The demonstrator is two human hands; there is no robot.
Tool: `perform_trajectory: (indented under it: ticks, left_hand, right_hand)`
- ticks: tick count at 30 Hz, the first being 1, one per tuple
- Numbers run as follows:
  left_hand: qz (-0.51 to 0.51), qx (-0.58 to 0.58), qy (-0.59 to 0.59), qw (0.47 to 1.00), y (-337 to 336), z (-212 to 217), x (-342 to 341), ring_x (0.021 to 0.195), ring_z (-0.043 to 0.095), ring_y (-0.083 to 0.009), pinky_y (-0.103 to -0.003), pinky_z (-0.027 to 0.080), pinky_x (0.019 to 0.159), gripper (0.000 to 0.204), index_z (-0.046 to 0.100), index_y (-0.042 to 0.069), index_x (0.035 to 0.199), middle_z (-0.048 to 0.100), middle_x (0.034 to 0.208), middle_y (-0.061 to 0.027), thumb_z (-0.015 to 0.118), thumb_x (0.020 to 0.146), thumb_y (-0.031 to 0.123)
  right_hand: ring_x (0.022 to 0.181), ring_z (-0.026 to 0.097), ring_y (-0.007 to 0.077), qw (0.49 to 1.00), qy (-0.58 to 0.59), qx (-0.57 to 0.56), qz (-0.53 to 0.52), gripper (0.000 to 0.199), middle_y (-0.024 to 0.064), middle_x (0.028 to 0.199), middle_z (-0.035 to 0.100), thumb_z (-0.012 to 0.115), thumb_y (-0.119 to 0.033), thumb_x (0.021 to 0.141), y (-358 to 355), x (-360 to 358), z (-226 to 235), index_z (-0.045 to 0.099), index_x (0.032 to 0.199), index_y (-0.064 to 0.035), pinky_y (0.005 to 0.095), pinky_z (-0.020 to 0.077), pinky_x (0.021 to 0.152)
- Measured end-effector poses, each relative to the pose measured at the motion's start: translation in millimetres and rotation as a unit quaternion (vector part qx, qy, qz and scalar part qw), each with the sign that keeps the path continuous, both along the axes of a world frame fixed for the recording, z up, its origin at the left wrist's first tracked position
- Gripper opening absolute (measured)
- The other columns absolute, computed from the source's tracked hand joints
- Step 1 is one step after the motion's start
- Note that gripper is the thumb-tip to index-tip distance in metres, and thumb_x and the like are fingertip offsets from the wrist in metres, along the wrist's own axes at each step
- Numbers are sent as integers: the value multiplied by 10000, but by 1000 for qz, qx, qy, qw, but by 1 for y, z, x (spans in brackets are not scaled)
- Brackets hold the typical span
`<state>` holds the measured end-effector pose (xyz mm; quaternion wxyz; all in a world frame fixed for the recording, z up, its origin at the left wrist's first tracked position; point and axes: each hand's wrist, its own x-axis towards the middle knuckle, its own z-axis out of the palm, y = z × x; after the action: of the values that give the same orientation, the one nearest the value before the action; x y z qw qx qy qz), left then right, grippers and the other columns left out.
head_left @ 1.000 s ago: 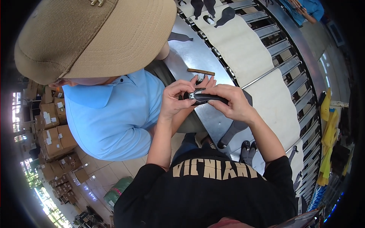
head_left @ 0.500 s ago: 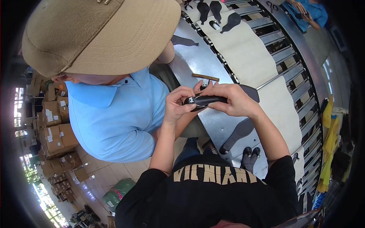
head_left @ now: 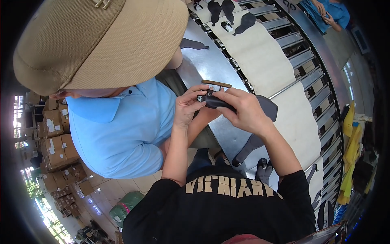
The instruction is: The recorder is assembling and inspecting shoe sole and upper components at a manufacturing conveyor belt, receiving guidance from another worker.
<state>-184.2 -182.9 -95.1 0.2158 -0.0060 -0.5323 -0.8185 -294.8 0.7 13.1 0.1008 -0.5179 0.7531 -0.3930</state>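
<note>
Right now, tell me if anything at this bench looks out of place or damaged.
Nothing stands out. Both hands, left hand and right hand, hold a small dark piece above the metal bench. Dark cut pieces lie flat there.

We held the small part (head_left: 214,101) between both hands above the metal table (head_left: 203,65); a co-worker (head_left: 122,126) sat left (touching it), the conveyor (head_left: 292,44) behind.
</note>
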Motion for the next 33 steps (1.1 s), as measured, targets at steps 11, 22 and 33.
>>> perform_trajectory:
  ticks: [11, 22, 33]
  left_hand:
    - [-21, 57, -44, 997, 11, 1, 2, 1224, 532, -290, -380, 414, 1046, 395, 654, 25, 1180, 564, 1297, -179, 623, 803, -87]
    - [-39, -36, -53, 997, 11, 11, 4, 1284, 481, -315, -381, 394, 1065, 372, 654, -8, 1160, 587, 1278, -182, 615, 804, -108]
    - [-59, -39, -100, 992, 16, 16, 6, 1346, 402, -322, -419, 282, 1130, 392, 659, -11, 1156, 616, 1247, -161, 601, 788, -132]
  right_hand:
    - [773, 625, 303, 997, 34, -33, -66, 374, 139, 907, 638, 714, -76, 752, 4, 13, -19, 636, 1116, -33, 371, 514, 670]
    - [722, 608, 283, 994, 35, -62, -80, 340, 116, 839, 629, 708, -58, 756, 9, 20, -25, 638, 1087, -36, 371, 493, 639]
    - [724, 618, 290, 997, 7, -4, -77, 343, 115, 830, 631, 694, -73, 762, 14, 21, -22, 644, 1100, -47, 367, 503, 644]
